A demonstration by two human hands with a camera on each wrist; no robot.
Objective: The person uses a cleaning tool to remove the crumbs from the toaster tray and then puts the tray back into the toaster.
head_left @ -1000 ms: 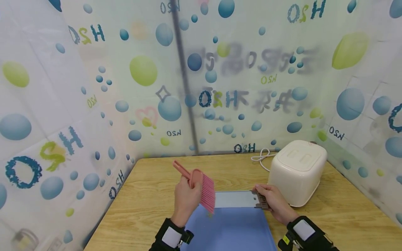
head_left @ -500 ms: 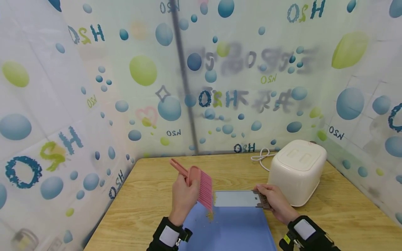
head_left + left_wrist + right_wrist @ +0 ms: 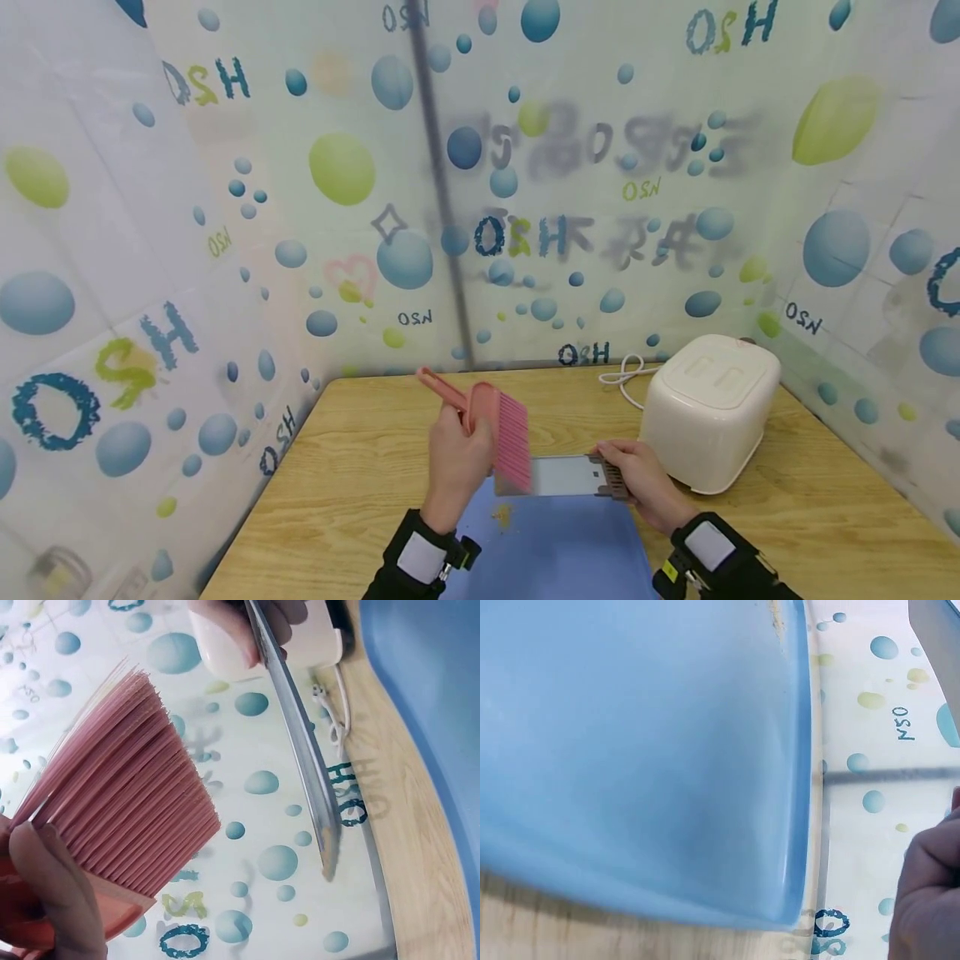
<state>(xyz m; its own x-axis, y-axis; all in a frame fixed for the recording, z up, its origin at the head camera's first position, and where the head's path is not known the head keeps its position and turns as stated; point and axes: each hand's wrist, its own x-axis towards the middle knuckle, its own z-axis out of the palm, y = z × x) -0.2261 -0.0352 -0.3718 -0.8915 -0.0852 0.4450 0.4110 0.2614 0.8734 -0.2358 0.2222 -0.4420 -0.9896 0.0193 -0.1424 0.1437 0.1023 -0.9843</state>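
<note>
My left hand (image 3: 459, 450) grips a pink hand brush (image 3: 512, 443) by its handle, bristles down against the left end of a flat grey metal tray (image 3: 570, 477). My right hand (image 3: 630, 473) pinches that tray by its dark slotted end and holds it level above a blue board (image 3: 558, 546). A small heap of brown crumbs (image 3: 501, 515) lies on the board under the brush. In the left wrist view the bristles (image 3: 124, 817) fill the left, with the tray's edge (image 3: 300, 742) beside them. The right wrist view shows mostly the blue board (image 3: 630, 750).
A white lidded appliance (image 3: 708, 408) stands on the wooden table (image 3: 352, 467) just right of my right hand, its white cord (image 3: 622, 375) trailing to the back. Bubble-patterned plastic sheets (image 3: 225, 250) wall in the table on three sides.
The brush swept left off the tray, dropping crumbs onto the blue board, and is now back against the tray's left end. The tray has shifted slightly left.
</note>
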